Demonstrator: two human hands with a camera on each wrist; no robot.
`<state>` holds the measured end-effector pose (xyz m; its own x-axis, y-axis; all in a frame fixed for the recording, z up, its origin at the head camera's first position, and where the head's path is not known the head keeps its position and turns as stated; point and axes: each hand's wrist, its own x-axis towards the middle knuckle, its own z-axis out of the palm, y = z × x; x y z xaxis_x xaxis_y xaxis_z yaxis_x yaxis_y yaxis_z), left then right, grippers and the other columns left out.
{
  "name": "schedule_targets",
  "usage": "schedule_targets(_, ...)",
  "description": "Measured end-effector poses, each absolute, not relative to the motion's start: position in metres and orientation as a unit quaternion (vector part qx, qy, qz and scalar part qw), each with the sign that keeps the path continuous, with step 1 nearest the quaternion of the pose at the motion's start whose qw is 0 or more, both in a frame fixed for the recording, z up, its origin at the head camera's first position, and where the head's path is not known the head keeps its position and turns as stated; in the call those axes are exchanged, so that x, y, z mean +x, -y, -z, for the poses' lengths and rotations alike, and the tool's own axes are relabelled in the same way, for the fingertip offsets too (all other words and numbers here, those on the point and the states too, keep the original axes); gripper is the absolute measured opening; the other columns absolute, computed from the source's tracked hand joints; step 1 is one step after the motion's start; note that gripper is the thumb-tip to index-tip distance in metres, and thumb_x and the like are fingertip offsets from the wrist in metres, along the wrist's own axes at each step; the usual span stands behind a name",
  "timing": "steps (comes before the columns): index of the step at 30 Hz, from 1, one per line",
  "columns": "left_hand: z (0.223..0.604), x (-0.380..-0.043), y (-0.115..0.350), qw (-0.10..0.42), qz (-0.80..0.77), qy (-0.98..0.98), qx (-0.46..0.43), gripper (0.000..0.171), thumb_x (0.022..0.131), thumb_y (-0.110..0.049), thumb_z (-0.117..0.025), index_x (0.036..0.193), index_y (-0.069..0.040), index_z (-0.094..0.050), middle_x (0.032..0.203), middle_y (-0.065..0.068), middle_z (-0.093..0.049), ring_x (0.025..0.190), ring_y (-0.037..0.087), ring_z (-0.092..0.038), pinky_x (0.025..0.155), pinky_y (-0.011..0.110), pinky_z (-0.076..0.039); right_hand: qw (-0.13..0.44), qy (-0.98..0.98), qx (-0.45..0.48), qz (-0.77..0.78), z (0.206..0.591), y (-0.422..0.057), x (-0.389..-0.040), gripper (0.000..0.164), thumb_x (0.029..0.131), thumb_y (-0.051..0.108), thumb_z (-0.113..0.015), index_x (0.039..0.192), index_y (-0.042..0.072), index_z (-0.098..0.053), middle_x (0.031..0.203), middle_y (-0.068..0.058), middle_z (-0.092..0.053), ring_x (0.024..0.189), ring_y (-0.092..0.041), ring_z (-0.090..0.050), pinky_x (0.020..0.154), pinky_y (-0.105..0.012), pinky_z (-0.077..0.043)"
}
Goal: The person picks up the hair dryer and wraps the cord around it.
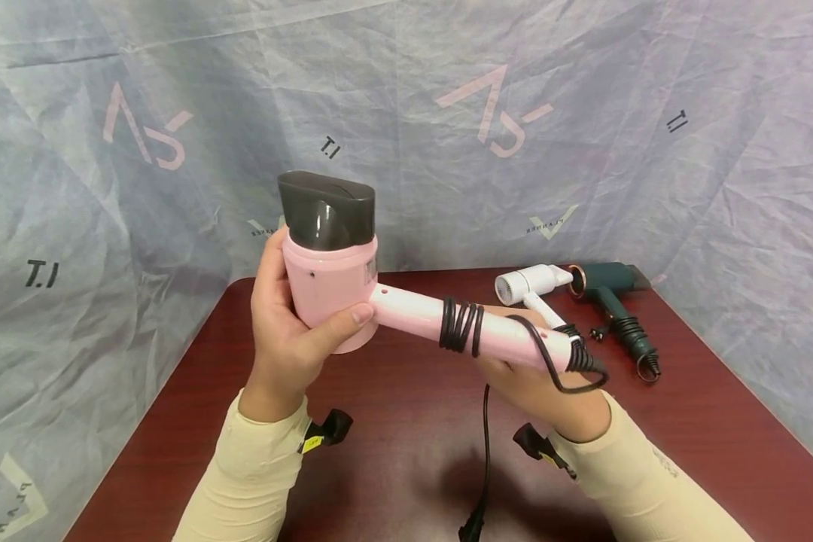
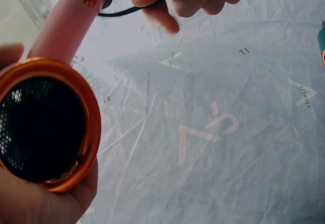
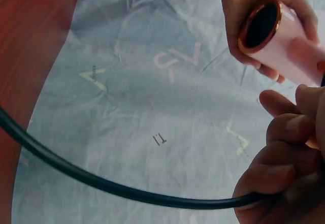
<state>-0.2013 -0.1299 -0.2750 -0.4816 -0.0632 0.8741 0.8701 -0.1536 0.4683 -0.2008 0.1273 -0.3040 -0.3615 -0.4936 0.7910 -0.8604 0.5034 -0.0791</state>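
A pink hair dryer [image 1: 325, 290] with a black nozzle [image 1: 330, 214] is held up above the table. My left hand [image 1: 281, 342] grips it round the barrel, thumb across the near side. The copper-rimmed rear grille [image 2: 43, 127] shows in the left wrist view. Black cord [image 1: 452, 325] is wound in several turns round the handle. Behind the handle, my right hand [image 1: 549, 399] holds the free cord in curled fingers [image 3: 282, 176]; the handle partly hides this hand in the head view. The loose end of the cord hangs down to a black plug [image 1: 473, 525].
On the dark red table [image 1: 386, 421], a white hair dryer [image 1: 531, 284] and a dark green hair dryer [image 1: 610, 278] lie at the back right, with cords wrapped round their handles. A grey printed cloth [image 1: 406, 135] hangs behind and on both sides.
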Motion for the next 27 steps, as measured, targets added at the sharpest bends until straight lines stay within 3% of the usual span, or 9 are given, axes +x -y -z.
schedule_targets(2,0.275,-0.201,0.129,0.362,0.667,0.545,-0.356,0.080,0.067,0.007,-0.079,0.141,0.003,-0.051,0.120,0.022,-0.063,0.102,0.036,-0.063,0.086,0.040,-0.056,0.367,0.788,0.435,-0.236,0.305,-0.125,-0.203,0.019,0.098,0.007,-0.064,0.080,0.013,-0.062,0.068,0.009,-0.047,0.064,-0.002,-0.043,0.060,-0.016,-0.039)
schedule_targets(3,0.275,-0.200,0.129,0.365,0.669,0.545,-0.349,0.079,0.067,0.007,-0.079,0.141,0.003,-0.051,0.120,0.022,-0.063,0.102,0.036,-0.063,0.086,0.040,-0.056,0.338,0.766,0.439,-0.326,0.305,-0.122,-0.202,0.013,0.098,0.013,-0.068,0.085,0.016,-0.067,0.070,0.011,-0.052,0.066,-0.001,-0.047,0.062,-0.017,-0.041)
schedule_targets(5,0.276,-0.201,0.128,0.369,0.674,0.543,-0.338,0.078,0.068,0.007,-0.079,0.141,0.001,-0.051,0.120,0.022,-0.063,0.102,0.036,-0.062,0.086,0.039,-0.056,0.285,0.778,0.439,-0.347,0.307,-0.121,-0.202,0.004,0.100,0.017,-0.069,0.101,0.019,-0.073,0.081,0.014,-0.061,0.076,-0.001,-0.055,0.071,-0.019,-0.047)
schedule_targets(9,0.279,-0.204,0.127,0.380,0.683,0.533,-0.324,0.078,0.069,0.006,-0.079,0.141,0.000,-0.051,0.119,0.022,-0.064,0.101,0.037,-0.063,0.086,0.040,-0.056,0.214,0.814,0.408,-0.354,0.309,-0.121,-0.198,0.015,0.103,0.023,-0.064,0.117,0.024,-0.071,0.107,0.016,-0.069,0.095,0.000,-0.063,0.084,-0.022,-0.053)
schedule_targets(15,0.279,-0.210,0.126,0.422,0.709,0.482,-0.294,0.076,0.067,0.008,-0.079,0.138,0.002,-0.052,0.118,0.023,-0.066,0.100,0.037,-0.065,0.088,0.042,-0.057,0.150,0.828,0.421,-0.339,0.312,-0.118,-0.196,0.013,0.108,0.026,-0.056,0.115,0.025,-0.067,0.097,0.015,-0.066,0.081,-0.001,-0.060,0.072,-0.022,-0.053)
schedule_targets(19,0.272,-0.210,0.128,0.453,0.731,0.437,-0.263,0.072,0.066,0.010,-0.078,0.134,0.003,-0.054,0.116,0.021,-0.066,0.100,0.036,-0.064,0.089,0.042,-0.057,0.112,0.825,0.456,-0.314,0.316,-0.116,-0.191,0.013,0.109,0.027,-0.054,0.110,0.024,-0.066,0.092,0.018,-0.065,0.076,0.001,-0.057,0.070,-0.020,-0.052)
schedule_targets(27,0.263,-0.207,0.131,0.463,0.737,0.422,-0.254,0.072,0.066,0.011,-0.077,0.133,0.002,-0.054,0.115,0.020,-0.064,0.099,0.037,-0.062,0.088,0.042,-0.056,0.157,0.835,0.456,-0.263,0.311,-0.114,-0.177,0.009,0.109,0.025,-0.053,0.105,0.024,-0.060,0.074,0.017,-0.047,0.063,0.004,-0.044,0.062,-0.014,-0.043)
